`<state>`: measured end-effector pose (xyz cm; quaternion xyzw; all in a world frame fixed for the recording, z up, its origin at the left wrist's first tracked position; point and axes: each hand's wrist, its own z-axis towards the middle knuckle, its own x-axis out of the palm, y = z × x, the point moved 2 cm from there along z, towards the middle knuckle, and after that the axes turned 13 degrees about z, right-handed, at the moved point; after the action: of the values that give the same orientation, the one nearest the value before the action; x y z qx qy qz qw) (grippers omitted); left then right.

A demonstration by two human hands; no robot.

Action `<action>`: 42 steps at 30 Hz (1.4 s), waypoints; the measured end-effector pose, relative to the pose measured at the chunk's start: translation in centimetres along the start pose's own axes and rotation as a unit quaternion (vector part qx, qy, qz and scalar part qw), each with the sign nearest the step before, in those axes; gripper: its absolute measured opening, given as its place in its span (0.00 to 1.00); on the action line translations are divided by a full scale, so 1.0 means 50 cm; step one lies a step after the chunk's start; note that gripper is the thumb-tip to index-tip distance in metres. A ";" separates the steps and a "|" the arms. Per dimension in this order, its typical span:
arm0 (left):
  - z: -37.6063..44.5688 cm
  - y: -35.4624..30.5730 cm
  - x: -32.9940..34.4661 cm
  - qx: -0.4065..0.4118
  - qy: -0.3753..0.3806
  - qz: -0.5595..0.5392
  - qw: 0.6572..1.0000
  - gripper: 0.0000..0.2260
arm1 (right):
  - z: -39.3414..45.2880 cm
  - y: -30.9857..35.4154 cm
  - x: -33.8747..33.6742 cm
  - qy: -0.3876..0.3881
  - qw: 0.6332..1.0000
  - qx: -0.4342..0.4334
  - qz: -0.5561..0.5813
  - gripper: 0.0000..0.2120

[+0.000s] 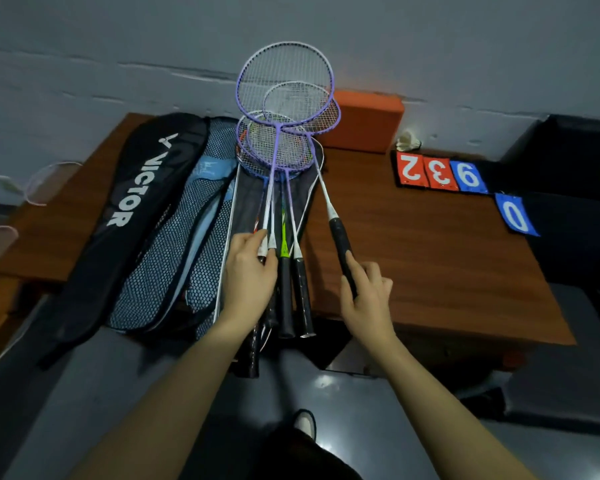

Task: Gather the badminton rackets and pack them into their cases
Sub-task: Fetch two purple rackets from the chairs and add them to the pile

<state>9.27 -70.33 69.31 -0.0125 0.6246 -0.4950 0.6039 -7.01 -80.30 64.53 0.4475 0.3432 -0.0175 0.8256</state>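
Bunched rackets [281, 161] (purple-framed) atop mesh cases [174, 230]

There is just the one view, from the person's head, looking forward and steeply down along both forearms onto the near edge of a wooden table [447, 258], close in, with the grey wall [118, 46] bowed by the wide lens.

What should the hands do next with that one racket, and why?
Probably swing the racket in the right hand over to the bunch the left hand grips. Its handle sits apart from the others, which already lie together on the mesh case.
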 end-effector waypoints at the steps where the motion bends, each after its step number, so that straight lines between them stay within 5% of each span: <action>1: 0.011 0.001 0.006 -0.008 0.004 0.002 1.000 0.17 | -0.004 -0.011 0.009 0.008 1.000 -0.001 -0.001 0.21; 23: 0.110 0.128 0.051 0.010 0.090 -0.017 0.996 0.15 | 0.011 0.022 0.119 0.032 0.998 0.050 -0.021 0.22; 35: 0.140 0.171 0.093 0.064 0.294 -0.004 0.954 0.24 | 0.013 0.002 0.176 0.063 0.986 0.142 -0.055 0.22; 37: 0.133 0.176 0.105 0.061 0.285 -0.016 0.956 0.24 | 0.028 -0.003 0.181 0.056 0.984 0.161 -0.050 0.22; 42: 0.120 0.150 0.132 -0.058 0.129 -0.149 0.979 0.18 | 0.053 -0.027 0.159 0.053 0.983 0.172 0.022 0.20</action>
<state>16.47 -74.17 60.98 -0.0761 0.7164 -0.5395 0.4358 0.07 -80.89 59.90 0.5908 0.3682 -0.0348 0.7170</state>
